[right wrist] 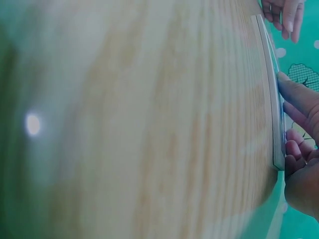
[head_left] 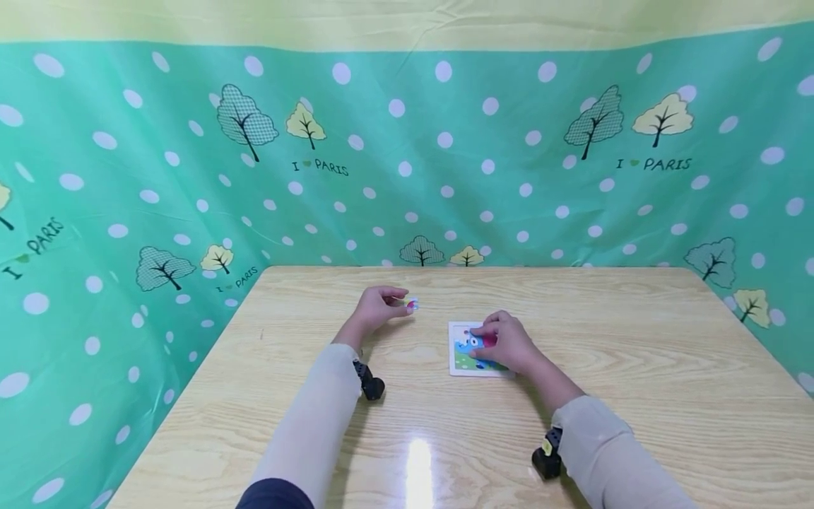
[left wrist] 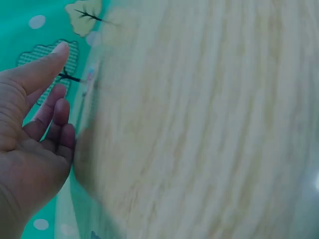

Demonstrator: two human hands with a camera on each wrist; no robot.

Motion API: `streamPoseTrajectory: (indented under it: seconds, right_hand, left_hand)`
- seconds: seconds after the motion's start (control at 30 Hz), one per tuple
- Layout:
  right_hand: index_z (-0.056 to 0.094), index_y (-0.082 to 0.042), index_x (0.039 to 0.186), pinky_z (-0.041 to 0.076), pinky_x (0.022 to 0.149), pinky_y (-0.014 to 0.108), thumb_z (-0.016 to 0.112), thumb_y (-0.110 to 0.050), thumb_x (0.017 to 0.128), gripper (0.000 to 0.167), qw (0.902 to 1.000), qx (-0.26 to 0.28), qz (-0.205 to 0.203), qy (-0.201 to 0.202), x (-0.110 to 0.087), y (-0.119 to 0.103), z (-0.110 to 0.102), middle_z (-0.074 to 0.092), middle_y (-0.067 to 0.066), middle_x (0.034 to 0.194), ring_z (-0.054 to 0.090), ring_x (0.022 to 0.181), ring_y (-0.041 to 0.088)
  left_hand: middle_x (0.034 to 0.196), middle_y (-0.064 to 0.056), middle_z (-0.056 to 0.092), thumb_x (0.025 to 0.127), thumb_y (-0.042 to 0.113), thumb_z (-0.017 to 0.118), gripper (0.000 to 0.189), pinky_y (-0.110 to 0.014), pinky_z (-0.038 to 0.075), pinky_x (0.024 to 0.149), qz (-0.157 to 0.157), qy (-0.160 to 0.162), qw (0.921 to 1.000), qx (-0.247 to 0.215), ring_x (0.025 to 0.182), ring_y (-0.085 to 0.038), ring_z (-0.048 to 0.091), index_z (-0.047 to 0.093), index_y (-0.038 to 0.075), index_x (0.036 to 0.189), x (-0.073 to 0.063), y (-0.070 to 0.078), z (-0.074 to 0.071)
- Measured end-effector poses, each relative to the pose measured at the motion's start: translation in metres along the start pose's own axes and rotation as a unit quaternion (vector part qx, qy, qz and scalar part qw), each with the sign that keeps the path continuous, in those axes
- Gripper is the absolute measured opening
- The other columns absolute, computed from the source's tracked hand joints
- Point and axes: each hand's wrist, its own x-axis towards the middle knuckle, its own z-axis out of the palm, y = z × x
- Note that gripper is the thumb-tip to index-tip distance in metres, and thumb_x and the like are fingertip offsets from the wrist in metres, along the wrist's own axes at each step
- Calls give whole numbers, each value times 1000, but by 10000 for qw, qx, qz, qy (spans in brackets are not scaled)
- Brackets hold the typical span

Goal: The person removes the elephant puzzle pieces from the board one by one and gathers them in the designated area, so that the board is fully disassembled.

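Observation:
A small, colourful, flat piece [head_left: 412, 303] with yellow, pink and blue on it lies at the fingertips of my left hand [head_left: 379, 309]. In the left wrist view, the thumb and fingers of the left hand [left wrist: 37, 119] stand apart, with a small blurred spot of colour beyond them. My right hand [head_left: 510, 344] rests on a white-framed picture puzzle [head_left: 463, 362] showing a blue cartoon animal on green. Its thumb and forefinger are spread over the picture and hide its right part. The right wrist view shows the right hand [right wrist: 301, 129] touching the puzzle's top, seen edge-on.
A light wooden table [head_left: 305, 325] lies under both hands. Behind and beside it hangs a green curtain [head_left: 381, 141] with white dots and printed trees. A black wrist camera [head_left: 369, 382] is strapped to the left forearm, another camera [head_left: 548, 456] to the right.

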Motion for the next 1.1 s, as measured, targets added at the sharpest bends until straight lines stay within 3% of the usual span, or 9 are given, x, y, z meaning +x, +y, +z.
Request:
streamPoseTrajectory:
  seconds: [0.4,0.83,1.1]
  right_hand:
    - [76,-4,122,43,108,52,87,-16,86,41,9999,-84,-79,26,2,1,2,53,16,128,49,119,36]
    - [76,-4,123,42,109,53,88,-16,85,41,9999,-129,-25,72,-1,2,2,54,16,129,49,121,38]
    - [74,-6,127,40,112,56,89,-16,84,47,9999,-99,6,-138,0,1,-1,53,17,133,47,127,41]
  left_hand:
    - [126,-13,68,86,10,85,43,-36,55,96,-76,164,9977,-646,117,-28,61,72,2,126,-15,1,-7]
    - [127,-17,67,88,10,83,39,-30,56,89,157,14,9968,-778,114,-26,61,71,0,124,-31,8,-1]
    - [125,-15,69,88,11,83,37,-29,56,87,329,26,9965,-774,110,-24,62,72,-2,121,-39,10,3]
